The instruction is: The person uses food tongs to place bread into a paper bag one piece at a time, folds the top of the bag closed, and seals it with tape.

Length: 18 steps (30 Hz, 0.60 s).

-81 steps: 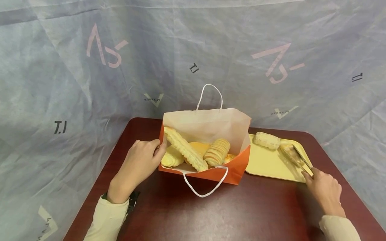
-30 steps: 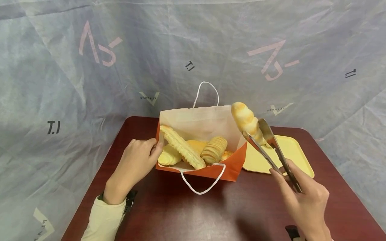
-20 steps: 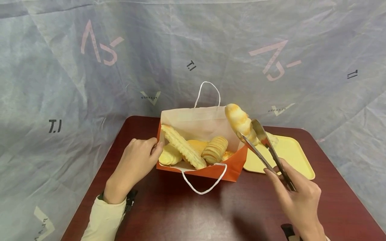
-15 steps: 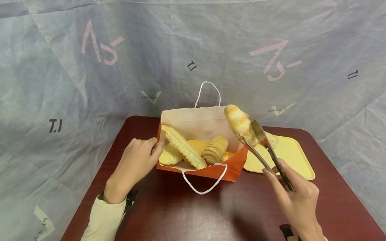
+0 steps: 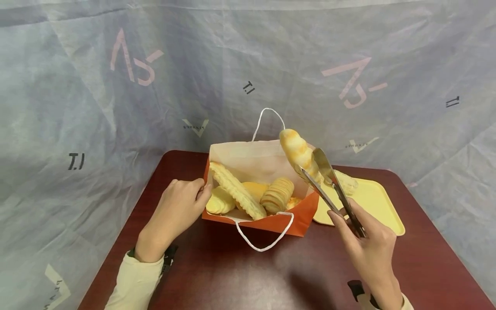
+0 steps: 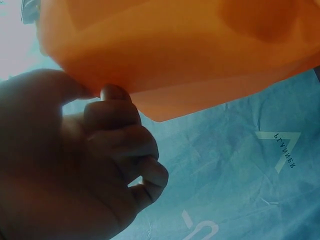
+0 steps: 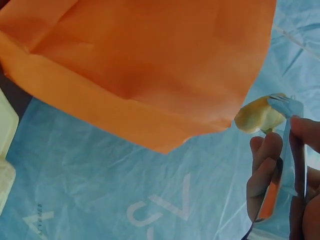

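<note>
My left hand [image 5: 176, 209] pinches the left edge of an orange paper bag [image 5: 304, 215]; the left wrist view shows thumb and forefinger at the bag's rim [image 6: 150, 75]. In my right hand [image 5: 368, 245] is a pair of metal tongs [image 5: 342, 198], gripped by the arms. Between the tong tips a twisted bread roll [image 5: 296, 148] is clamped, tilted, over the bag's right rim. Inside the bag lie a long ridged pastry [image 5: 236, 189], a sliced-looking roll [image 5: 277, 196], and other yellow breads [image 5: 220, 201] partly hidden.
A yellow tray [image 5: 373, 202] stands to the right of the bag, with one pale bread [image 5: 346, 183] on it, partly behind the tongs. White string handles [image 5: 263, 249] stick out from the bag's front and back. A grey cloth [image 5: 248, 51] hangs behind the dark red table [image 5: 248, 275].
The tongs have lifted the twisted roll off the tray and carried it left to the bag, slowing midway. My left hand stays on the bag's edge.
</note>
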### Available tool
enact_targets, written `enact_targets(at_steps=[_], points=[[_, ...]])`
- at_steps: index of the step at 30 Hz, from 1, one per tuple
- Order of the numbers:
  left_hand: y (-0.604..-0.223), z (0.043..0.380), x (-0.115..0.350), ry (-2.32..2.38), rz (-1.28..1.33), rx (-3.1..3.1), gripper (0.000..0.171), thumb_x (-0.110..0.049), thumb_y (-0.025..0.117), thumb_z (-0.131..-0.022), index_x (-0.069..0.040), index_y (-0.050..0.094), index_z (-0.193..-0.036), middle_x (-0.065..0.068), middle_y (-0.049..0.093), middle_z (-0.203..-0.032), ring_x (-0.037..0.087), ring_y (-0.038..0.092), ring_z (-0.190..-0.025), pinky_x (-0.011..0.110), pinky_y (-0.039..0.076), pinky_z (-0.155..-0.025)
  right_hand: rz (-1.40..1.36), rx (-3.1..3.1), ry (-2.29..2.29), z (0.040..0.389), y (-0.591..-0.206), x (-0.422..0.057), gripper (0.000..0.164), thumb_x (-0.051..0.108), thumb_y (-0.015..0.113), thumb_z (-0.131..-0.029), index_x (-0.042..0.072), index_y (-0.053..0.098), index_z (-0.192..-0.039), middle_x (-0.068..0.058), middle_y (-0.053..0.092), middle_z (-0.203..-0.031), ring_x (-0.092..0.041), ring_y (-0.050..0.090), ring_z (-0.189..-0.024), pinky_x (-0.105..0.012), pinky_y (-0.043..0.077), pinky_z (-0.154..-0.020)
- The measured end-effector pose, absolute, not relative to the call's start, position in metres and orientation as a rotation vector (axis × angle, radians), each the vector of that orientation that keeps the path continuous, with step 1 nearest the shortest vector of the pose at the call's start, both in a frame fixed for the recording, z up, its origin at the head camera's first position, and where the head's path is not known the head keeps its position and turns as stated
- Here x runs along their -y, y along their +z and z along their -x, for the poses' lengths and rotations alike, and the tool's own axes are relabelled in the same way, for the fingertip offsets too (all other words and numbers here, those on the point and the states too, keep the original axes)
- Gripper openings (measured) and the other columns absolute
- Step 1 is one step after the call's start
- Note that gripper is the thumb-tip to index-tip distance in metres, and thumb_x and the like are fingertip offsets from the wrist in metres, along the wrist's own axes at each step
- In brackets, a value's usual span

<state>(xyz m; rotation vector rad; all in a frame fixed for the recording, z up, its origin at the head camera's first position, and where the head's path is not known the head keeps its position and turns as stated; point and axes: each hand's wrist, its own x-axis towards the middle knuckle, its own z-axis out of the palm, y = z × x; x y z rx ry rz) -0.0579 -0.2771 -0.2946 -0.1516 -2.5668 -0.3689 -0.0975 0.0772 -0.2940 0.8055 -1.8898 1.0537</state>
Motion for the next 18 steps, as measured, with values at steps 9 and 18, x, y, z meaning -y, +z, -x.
enact_targets(at_steps=[9, 18], points=[[-0.291, 0.06, 0.277, -0.35, 0.152, 2.563, 0.039, -0.024, 0.046, -0.088, -0.018, 0.035, -0.052, -0.007, 0.026, -0.043, 0.013, 0.026, -0.043, 0.029, 0.029, -0.053, -0.825, 1.907, 1.037, 0.102, -0.296, -0.069, 0.018, 0.002, 0.075, -0.066, 0.004, 0.064, -0.08, 0.006, 0.043, -0.055, 0.001, 0.031, -0.047, -0.013, 0.023, -0.044], [-0.294, 0.058, 0.278, -0.373, 0.158, 2.568, 0.04, -0.024, 0.045, -0.089, -0.017, 0.034, -0.051, -0.007, 0.023, -0.044, 0.011, 0.022, -0.043, 0.028, 0.029, -0.052, -0.83, 1.929, 1.044, 0.105, -0.304, -0.071, 0.019, 0.001, 0.075, -0.065, 0.006, 0.064, -0.079, 0.005, 0.045, -0.057, 0.0, 0.033, -0.048, -0.013, 0.024, -0.045]])
